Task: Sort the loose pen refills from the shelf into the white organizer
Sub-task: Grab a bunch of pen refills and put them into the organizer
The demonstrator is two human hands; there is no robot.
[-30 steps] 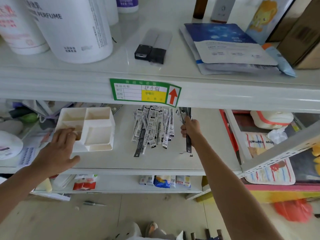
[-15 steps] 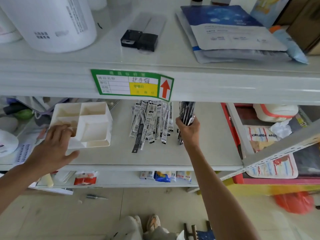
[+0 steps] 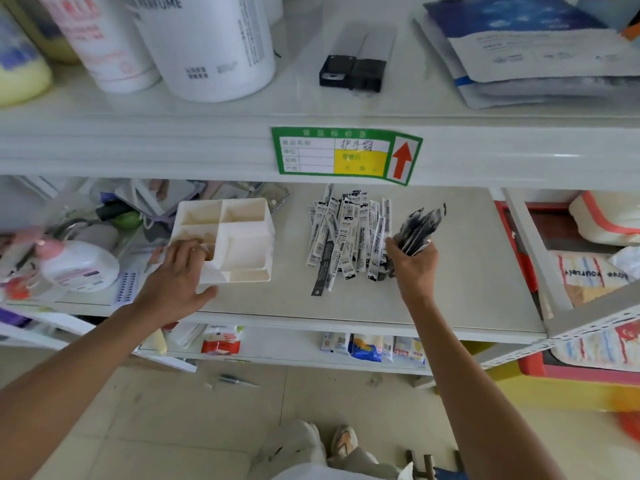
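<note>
From the head camera, a pile of packaged pen refills lies on the middle shelf, their long axes running mostly front to back, fanned a little, with one dark refill sticking out toward the shelf's front edge. Just right of the pile, the right hand is clenched round a bundle of dark refills held up off the shelf; the bundle tilts up and to the right, away from the person, and is blurred, so single pieces cannot be counted. Its lower ends are hidden inside the fist.

The white organizer stands on the same shelf, left of the pile and apart from it, its open compartments facing up. The left hand rests on its near left corner with fingers spread and loose, gripping nothing; the fingertips cover part of the front left compartment, so what lies in it cannot be made out. The held bundle is well apart from the organizer, with the loose pile between them.

A green price label on the upper shelf's edge hides the far ends of some refills.
</note>
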